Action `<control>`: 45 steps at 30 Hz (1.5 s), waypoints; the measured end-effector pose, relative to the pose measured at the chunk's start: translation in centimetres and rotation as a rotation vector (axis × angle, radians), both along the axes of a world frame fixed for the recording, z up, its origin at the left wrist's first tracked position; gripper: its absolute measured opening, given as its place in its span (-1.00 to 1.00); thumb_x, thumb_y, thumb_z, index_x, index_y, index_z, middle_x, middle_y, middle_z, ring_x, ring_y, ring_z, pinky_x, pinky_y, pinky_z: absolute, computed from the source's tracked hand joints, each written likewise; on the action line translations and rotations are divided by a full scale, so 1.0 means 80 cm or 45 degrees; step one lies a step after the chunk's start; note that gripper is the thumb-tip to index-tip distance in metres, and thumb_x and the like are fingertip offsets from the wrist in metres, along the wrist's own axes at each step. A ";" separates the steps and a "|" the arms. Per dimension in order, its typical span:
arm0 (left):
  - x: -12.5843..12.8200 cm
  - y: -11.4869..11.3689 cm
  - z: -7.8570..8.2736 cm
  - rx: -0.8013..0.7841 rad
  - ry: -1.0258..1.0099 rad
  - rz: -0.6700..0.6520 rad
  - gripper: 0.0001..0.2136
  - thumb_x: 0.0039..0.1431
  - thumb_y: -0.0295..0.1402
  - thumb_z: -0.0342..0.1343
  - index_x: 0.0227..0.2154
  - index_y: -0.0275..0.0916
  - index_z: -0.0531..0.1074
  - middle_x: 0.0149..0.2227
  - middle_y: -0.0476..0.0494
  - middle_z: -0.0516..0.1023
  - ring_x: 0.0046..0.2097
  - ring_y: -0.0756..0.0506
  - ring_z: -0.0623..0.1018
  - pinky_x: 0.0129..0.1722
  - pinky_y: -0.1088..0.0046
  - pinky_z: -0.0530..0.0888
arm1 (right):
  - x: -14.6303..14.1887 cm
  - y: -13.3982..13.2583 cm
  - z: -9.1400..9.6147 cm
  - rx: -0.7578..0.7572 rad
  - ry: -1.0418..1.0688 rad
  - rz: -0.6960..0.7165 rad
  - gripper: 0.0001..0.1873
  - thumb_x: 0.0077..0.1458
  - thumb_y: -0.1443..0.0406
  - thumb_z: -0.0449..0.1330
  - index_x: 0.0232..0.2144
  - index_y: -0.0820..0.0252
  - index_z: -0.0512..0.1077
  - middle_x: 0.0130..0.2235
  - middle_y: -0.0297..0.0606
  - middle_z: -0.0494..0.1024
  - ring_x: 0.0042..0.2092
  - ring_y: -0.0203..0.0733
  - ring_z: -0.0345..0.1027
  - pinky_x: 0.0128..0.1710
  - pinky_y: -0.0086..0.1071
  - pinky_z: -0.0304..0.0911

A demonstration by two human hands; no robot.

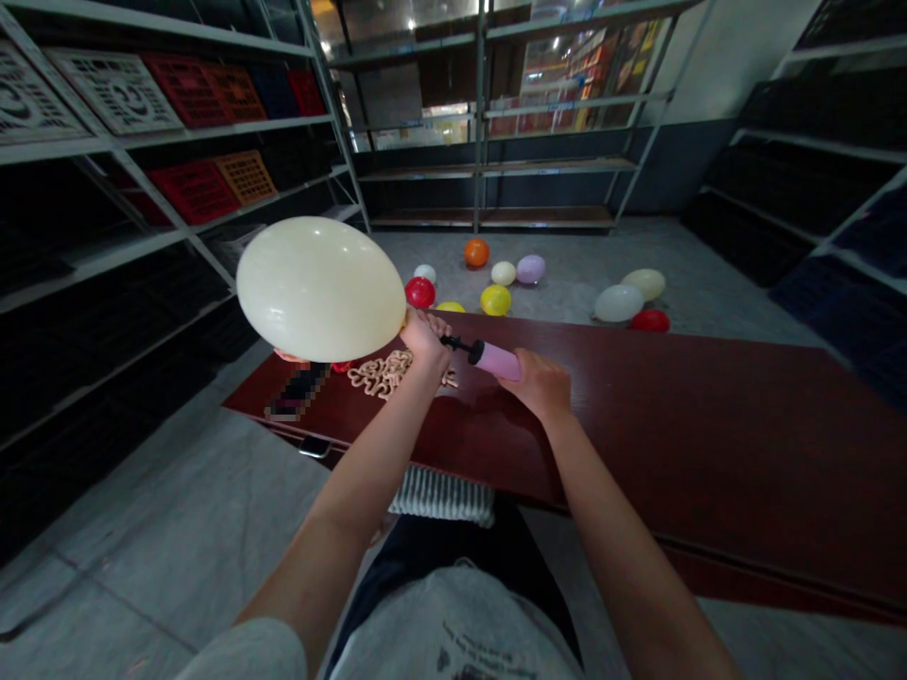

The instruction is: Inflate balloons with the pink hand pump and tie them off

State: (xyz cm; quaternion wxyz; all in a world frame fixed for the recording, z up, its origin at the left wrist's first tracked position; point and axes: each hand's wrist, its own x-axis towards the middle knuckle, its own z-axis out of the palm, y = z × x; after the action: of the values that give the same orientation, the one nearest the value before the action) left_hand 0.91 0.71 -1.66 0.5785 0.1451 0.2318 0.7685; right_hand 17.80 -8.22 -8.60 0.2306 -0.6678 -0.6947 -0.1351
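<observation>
A large cream balloon [320, 288], swollen and rounded, extends left from my left hand [427, 340]. The fingers of that hand are closed around its neck, at the black end of a hand pump. My right hand [542, 382] grips the pink barrel of the balloon pump [497, 361], which is held roughly level above the table. A thin black shaft shows between the barrel and my left hand; the joint with the balloon is hidden by my fingers. Beneath my left hand lies a heap of beige uninflated balloons [383, 374], with a bit of red beside it.
The dark red table [680, 406] spans the front, with a blurred dark object [298, 391] near its left end. Beyond it, several balloons lie on the floor, among them an orange balloon [476, 252]. Metal shelving [479, 170] with crates lines the room.
</observation>
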 end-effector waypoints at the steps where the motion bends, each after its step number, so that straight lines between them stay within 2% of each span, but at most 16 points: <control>1: -0.007 -0.002 0.004 -0.010 0.000 0.022 -0.58 0.35 -0.47 -0.15 -0.66 -0.22 -0.05 -0.77 0.14 -0.06 -0.74 0.08 0.02 -0.68 0.53 0.01 | 0.000 -0.001 0.001 -0.003 -0.007 0.013 -0.60 0.06 0.01 0.16 -0.20 0.18 0.43 -0.26 -0.17 0.57 -0.28 -0.19 0.35 -0.34 -0.36 -0.06; 6: -0.054 -0.006 0.022 -0.028 -0.002 0.088 -0.57 0.34 -0.43 -0.13 -0.66 -0.21 -0.08 -0.76 0.15 -0.07 -0.74 0.09 0.02 -0.69 0.53 0.02 | 0.000 -0.004 0.003 -0.016 -0.021 0.040 -0.61 0.04 0.02 0.19 -0.22 0.20 0.43 -0.26 -0.17 0.56 -0.28 -0.20 0.35 -0.36 -0.37 -0.06; 10: -0.092 -0.001 0.039 0.057 -0.002 0.092 -0.57 0.35 -0.47 -0.17 -0.67 -0.22 -0.06 -0.75 0.12 -0.07 -0.73 0.09 0.02 -0.68 0.52 0.04 | -0.003 -0.003 0.004 -0.012 -0.006 0.050 -0.63 0.04 0.01 0.19 -0.27 0.17 0.43 -0.29 -0.22 0.57 -0.30 -0.23 0.36 -0.38 -0.37 -0.07; 12: -0.104 0.002 0.051 0.082 0.022 0.086 -0.56 0.37 -0.42 -0.17 -0.68 -0.22 -0.05 -0.75 0.11 -0.07 -0.74 0.08 0.02 -0.69 0.52 0.02 | -0.005 -0.001 0.004 -0.001 0.011 0.053 -0.62 0.04 0.02 0.19 -0.24 0.17 0.43 -0.28 -0.22 0.57 -0.30 -0.23 0.37 -0.37 -0.37 -0.06; 15: -0.102 0.001 0.070 0.099 0.073 0.110 -0.54 0.39 -0.31 -0.14 -0.67 -0.21 -0.05 -0.75 0.12 -0.09 -0.74 0.08 0.00 -0.70 0.51 0.00 | -0.006 0.001 0.001 0.023 0.052 0.037 -0.60 0.04 0.02 0.18 -0.20 0.18 0.44 -0.27 -0.20 0.58 -0.28 -0.21 0.39 -0.35 -0.37 -0.02; 20: -0.062 -0.006 0.087 0.229 0.127 0.115 -0.54 0.39 -0.27 -0.10 -0.65 -0.21 -0.04 -0.75 0.14 -0.09 -0.73 0.09 0.00 -0.70 0.52 -0.01 | 0.001 0.004 -0.007 0.051 0.114 -0.044 -0.58 0.01 0.03 0.20 -0.19 0.20 0.46 -0.31 -0.16 0.59 -0.29 -0.16 0.40 -0.35 -0.37 0.01; 24: -0.021 0.001 0.073 0.263 0.176 0.061 -0.53 0.40 -0.23 -0.11 -0.65 -0.20 -0.04 -0.74 0.13 -0.09 -0.74 0.08 0.00 -0.71 0.51 0.00 | 0.007 0.008 -0.011 0.049 0.132 -0.083 -0.56 -0.01 0.01 0.21 -0.19 0.19 0.45 -0.33 -0.18 0.58 -0.32 -0.17 0.39 -0.36 -0.37 0.00; 30: 0.047 0.008 0.014 0.224 0.244 -0.047 -0.55 0.37 -0.19 -0.07 -0.62 -0.18 -0.03 -0.73 0.12 -0.08 -0.74 0.07 0.03 -0.70 0.52 0.03 | 0.009 0.011 -0.013 0.060 0.148 -0.102 -0.55 0.01 -0.01 0.18 -0.20 0.21 0.45 -0.32 -0.14 0.58 -0.33 -0.16 0.39 -0.38 -0.36 -0.03; 33: 0.065 0.007 -0.008 0.273 0.192 -0.099 -0.55 0.39 -0.18 -0.13 -0.63 -0.18 -0.02 -0.73 0.10 -0.05 -0.73 0.07 0.03 -0.69 0.49 0.02 | 0.010 0.011 -0.013 0.071 0.148 -0.110 -0.55 0.02 -0.01 0.17 -0.21 0.23 0.45 -0.34 -0.12 0.58 -0.34 -0.16 0.38 -0.38 -0.36 -0.04; 36: 0.063 0.007 -0.015 0.284 0.135 -0.118 -0.56 0.40 -0.24 -0.13 -0.63 -0.18 -0.01 -0.73 0.10 -0.05 -0.73 0.07 0.02 -0.67 0.48 0.00 | 0.009 0.010 -0.013 0.068 0.138 -0.091 -0.55 0.01 -0.02 0.17 -0.22 0.21 0.46 -0.34 -0.14 0.59 -0.33 -0.17 0.38 -0.38 -0.37 -0.04; 38: 0.052 0.007 -0.013 0.218 0.115 -0.135 -0.56 0.41 -0.28 -0.15 -0.63 -0.19 -0.01 -0.73 0.09 -0.05 -0.72 0.07 0.02 -0.68 0.48 -0.01 | 0.006 0.009 -0.012 0.063 0.125 -0.069 -0.55 0.03 -0.03 0.16 -0.22 0.20 0.46 -0.33 -0.16 0.59 -0.32 -0.18 0.38 -0.38 -0.37 -0.05; 42: 0.021 0.005 -0.005 0.099 0.078 -0.157 -0.54 0.42 -0.29 -0.18 -0.65 -0.21 -0.04 -0.75 0.09 -0.05 -0.73 0.07 0.01 -0.69 0.51 0.01 | -0.001 0.008 -0.011 0.048 0.083 -0.016 -0.57 0.06 -0.02 0.13 -0.20 0.18 0.46 -0.28 -0.18 0.59 -0.31 -0.21 0.37 -0.36 -0.37 -0.05; 45: -0.001 0.003 0.005 0.039 0.048 -0.083 -0.54 0.39 -0.33 -0.13 -0.65 -0.21 -0.07 -0.75 0.11 -0.08 -0.73 0.08 0.00 -0.70 0.51 0.01 | -0.002 0.007 -0.010 0.037 0.055 0.011 -0.57 0.06 -0.01 0.13 -0.19 0.18 0.46 -0.26 -0.17 0.59 -0.30 -0.20 0.36 -0.36 -0.37 -0.05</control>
State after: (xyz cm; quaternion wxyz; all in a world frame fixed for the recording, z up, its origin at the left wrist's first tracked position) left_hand 0.79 0.93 -1.24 0.5966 0.1758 0.2259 0.7498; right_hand 17.68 -7.68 -9.37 0.2558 -0.6641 -0.6905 -0.1295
